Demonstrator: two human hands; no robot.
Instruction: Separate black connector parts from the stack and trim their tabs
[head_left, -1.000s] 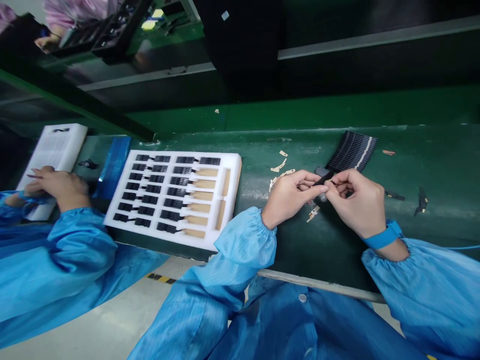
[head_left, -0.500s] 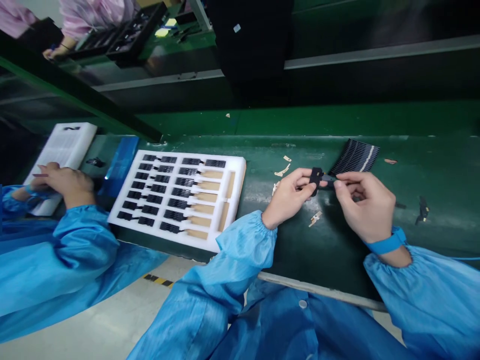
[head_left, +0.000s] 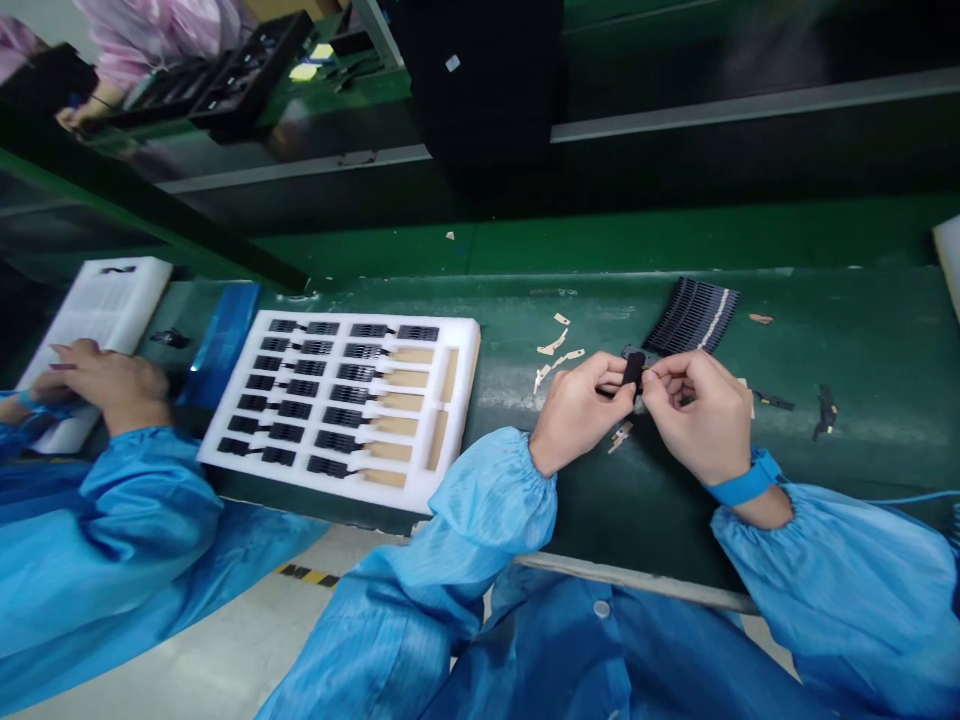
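Observation:
My left hand (head_left: 581, 408) is closed around a small black part (head_left: 634, 369), pinching it between thumb and fingers. Close against it, my right hand (head_left: 701, 412) has thumb and fingertips pressed together at the part's right side; whatever they pinch is too small to name. Just behind both hands lies a sheet of black strips (head_left: 694, 312) with one pale line across it. Small cream-coloured cut pieces (head_left: 553, 344) are scattered left of my hands, and another cream piece (head_left: 620, 436) lies in front of them.
A white foam tray (head_left: 442, 497) holding rows of black parts lies left of my hands. Beyond it are a blue strip (head_left: 221, 345) and a co-worker's hands (head_left: 112, 380) by another white foam block (head_left: 142, 300). Black pieces (head_left: 825, 412) lie at the right.
My right hand has come left, closer to my left hand. The black part has turned between my fingers. The view has shifted slightly to the right.

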